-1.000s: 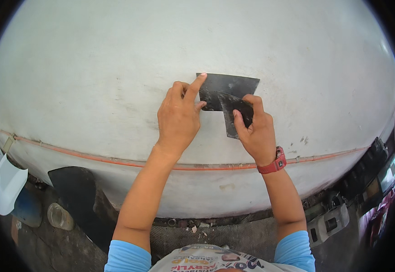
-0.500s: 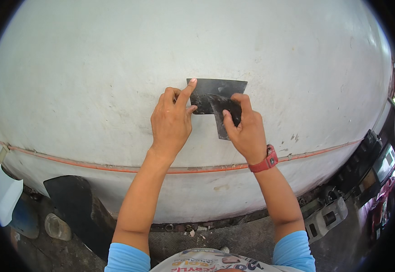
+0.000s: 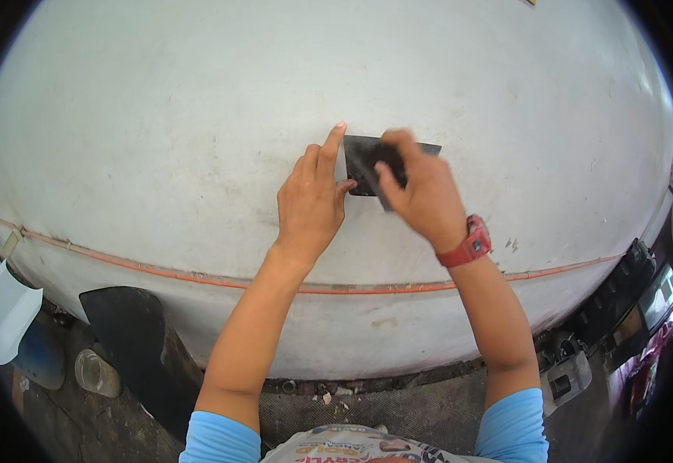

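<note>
A flat black sheet (image 3: 358, 148) lies against a large pale, scuffed wall (image 3: 220, 85). My left hand (image 3: 311, 201) holds it at the left edge, its thumb on the lower left part and its index finger stretched up by the top corner. Over the sheet, my right hand (image 3: 429, 193) grips a smaller dark, flat piece (image 3: 389, 163) between thumb and fingers. That piece overlaps the sheet, and its lower tip hangs past the bottom edge. Motion blurs the right fingers and the piece; I cannot tell its material.
An orange strip (image 3: 344, 290) runs along the wall below my hands. At the lower left are a dark curved panel (image 3: 124, 324), a clear tub (image 3: 97, 373) and a white bent sheet (image 3: 10, 312). A grey plastic part (image 3: 572, 382) stands at the lower right.
Both hands and the black sheet appear further right in the view. My right hand has moved up with the dark piece, which now covers more of the sheet's middle.
</note>
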Demonstrator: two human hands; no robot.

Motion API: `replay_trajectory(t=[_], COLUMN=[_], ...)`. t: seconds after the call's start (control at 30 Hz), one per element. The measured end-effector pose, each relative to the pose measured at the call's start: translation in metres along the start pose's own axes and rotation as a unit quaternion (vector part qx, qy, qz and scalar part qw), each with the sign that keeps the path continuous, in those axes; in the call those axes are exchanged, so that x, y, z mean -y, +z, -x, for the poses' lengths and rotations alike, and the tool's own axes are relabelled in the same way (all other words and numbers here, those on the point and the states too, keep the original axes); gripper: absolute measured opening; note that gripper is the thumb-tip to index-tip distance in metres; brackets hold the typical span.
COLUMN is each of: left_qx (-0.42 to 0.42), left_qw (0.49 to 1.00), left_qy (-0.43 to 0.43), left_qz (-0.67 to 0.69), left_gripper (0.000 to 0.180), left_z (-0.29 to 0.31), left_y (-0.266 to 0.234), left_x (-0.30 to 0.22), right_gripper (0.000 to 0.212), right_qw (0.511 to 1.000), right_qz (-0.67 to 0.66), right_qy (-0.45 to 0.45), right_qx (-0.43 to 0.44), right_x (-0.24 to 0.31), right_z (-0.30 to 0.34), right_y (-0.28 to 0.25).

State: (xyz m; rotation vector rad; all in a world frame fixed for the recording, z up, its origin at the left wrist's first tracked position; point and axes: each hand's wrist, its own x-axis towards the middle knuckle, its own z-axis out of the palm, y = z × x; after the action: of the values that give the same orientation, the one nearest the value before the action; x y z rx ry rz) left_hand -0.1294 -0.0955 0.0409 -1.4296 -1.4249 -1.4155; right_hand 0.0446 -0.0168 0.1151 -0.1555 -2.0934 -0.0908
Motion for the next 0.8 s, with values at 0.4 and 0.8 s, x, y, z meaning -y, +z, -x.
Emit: replay_trajectory(t=[0.4,0.8], left_qx=[0.021,0.102], left_qw=[0.997,0.993], left_qy=[0.046,0.012], left_qz=[-0.049,-0.063], left_gripper=[0.077,0.091], left_z=[-0.002,-0.005], left_y=[0.0,-0.018], left_x=[0.002,0.0], right_gripper=[0.032,0.033], right_qw=[0.999,0.982], right_qz=[0.022,-0.076], right_qy=[0.037,0.165], right_qx=[0.022,-0.048], right_x=[-0.018,-0.012], right_z=[0.071,0.085], right_y=[0.007,0.019])
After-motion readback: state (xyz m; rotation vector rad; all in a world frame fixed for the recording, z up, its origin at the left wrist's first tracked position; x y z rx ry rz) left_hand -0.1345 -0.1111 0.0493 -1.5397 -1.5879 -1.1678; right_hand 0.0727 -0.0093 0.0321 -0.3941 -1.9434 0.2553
